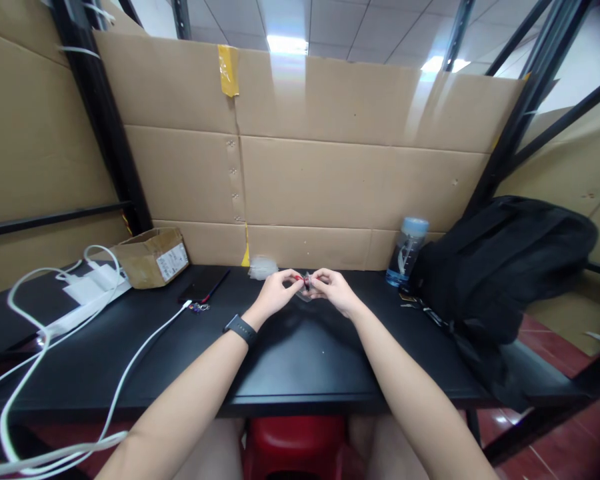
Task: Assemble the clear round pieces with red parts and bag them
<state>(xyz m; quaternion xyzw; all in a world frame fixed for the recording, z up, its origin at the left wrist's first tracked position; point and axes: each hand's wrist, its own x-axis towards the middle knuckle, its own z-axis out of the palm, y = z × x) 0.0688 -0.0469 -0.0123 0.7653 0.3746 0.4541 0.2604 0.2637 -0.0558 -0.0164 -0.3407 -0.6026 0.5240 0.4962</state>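
Head view: left hand point(276, 292) and right hand point(334, 291) meet on a small object point(307, 283)

From where I stand, both hands are grasping the same little thing, pinched between fingertips over the far middle of the black counter point(290, 360). It shows red and dark bits with something clear below; the fingers cover too much for me to tell what it is. A watch point(241, 329) circles the left wrist. Just beyond the left hand, a clump of translucent plastic point(263, 268) lies near the cardboard wall point(320, 187). Over on the left I see a cardboard box point(147, 260), a white power strip point(87, 315) and a white cable point(147, 347), its plug end beside some small trinkets point(199, 307). To the right, a blue-lidded bottle point(407, 253) stands upright next to a black backpack point(495, 273). Below the counter's near edge sits a red stool point(296, 443).
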